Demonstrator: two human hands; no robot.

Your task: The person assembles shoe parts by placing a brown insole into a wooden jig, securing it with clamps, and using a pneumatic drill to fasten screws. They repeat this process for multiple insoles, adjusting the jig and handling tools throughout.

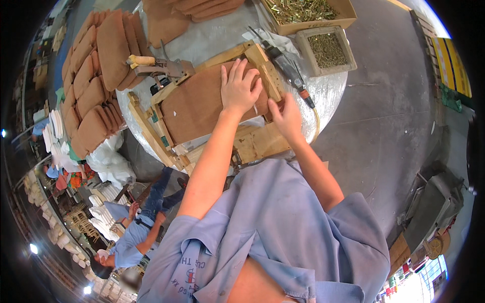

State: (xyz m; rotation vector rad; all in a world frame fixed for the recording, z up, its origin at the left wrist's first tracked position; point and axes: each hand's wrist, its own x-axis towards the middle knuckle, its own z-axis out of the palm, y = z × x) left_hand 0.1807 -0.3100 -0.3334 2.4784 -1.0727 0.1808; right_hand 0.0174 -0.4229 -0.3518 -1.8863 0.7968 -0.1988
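My left hand [240,90] lay flat, fingers spread, pressing the brown seat pad [202,103] down into the wooden frame [255,141]; nothing clamped, just palm weight. My right hand [286,117] sat just beside it at the pad's near right corner, fingers curled on the fabric edge against the frame rail; couldn't tell how tight that grip was.

Risks as I judged them:
- Only palm pressure held the pad. If my left slipped, the cover could creep and wrinkle at the corner.
- My right fingertips were tucked between fabric and rail, a pinch spot if the frame shifted.
- Just past my right hand lay the pneumatic tool [288,70] with its hose [317,123] looping off the desk [331,93] edge. Snagging the hose could drag the tool onto my knuckles.
- Left of my left hand, the stapler [164,66] with its pale handle rested on the frame end, easy to knock off.
- Further out, the tray of small fasteners [327,49] and the carton of brass ones [308,11] sat near the rim; a bumped frame could spill them.
- Stacked cushions [96,76] far left were no concern.
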